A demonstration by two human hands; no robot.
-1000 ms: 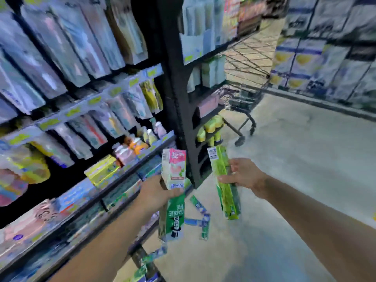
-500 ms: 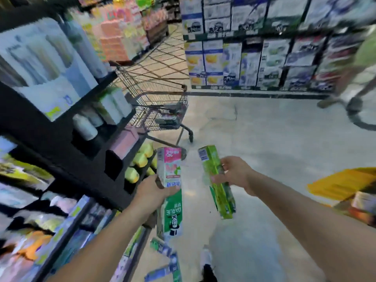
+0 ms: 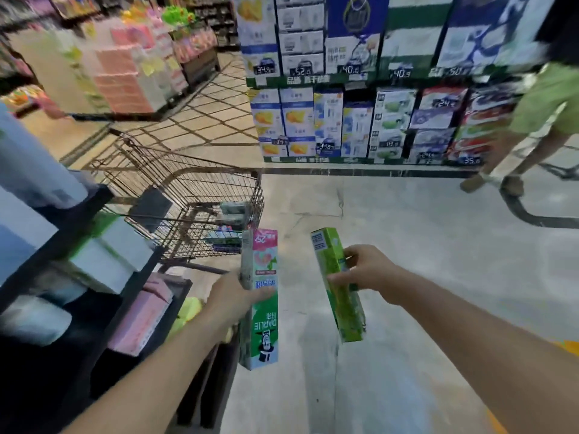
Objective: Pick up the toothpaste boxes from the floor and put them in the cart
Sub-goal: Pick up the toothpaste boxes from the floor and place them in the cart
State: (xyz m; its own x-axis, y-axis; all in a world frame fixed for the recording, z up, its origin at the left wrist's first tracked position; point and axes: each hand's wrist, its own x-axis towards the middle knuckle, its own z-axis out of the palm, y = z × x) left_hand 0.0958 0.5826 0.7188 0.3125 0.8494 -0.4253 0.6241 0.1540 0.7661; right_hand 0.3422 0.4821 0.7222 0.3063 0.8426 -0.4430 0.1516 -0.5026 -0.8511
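My left hand (image 3: 233, 300) grips a tall green, white and pink toothpaste box (image 3: 260, 327) held upright. My right hand (image 3: 365, 270) grips a bright green toothpaste box (image 3: 343, 305), also upright and tilted a little. Both boxes hang above the floor just short of the wire shopping cart (image 3: 200, 186), which stands ahead and to the left. Several boxes (image 3: 224, 238) lie in the bottom of the cart's basket.
A dark shelf unit (image 3: 94, 277) with white and pink products runs along my left side. Stacked cartons (image 3: 360, 120) line the far side of the aisle. A person in green shorts (image 3: 539, 120) walks past at the right. Grey floor (image 3: 407, 245) spreads between us.
The view has swung up and right toward the cart, which is now nearer. Both hands still hold their boxes in front of me. The boxes on the floor are out of view.
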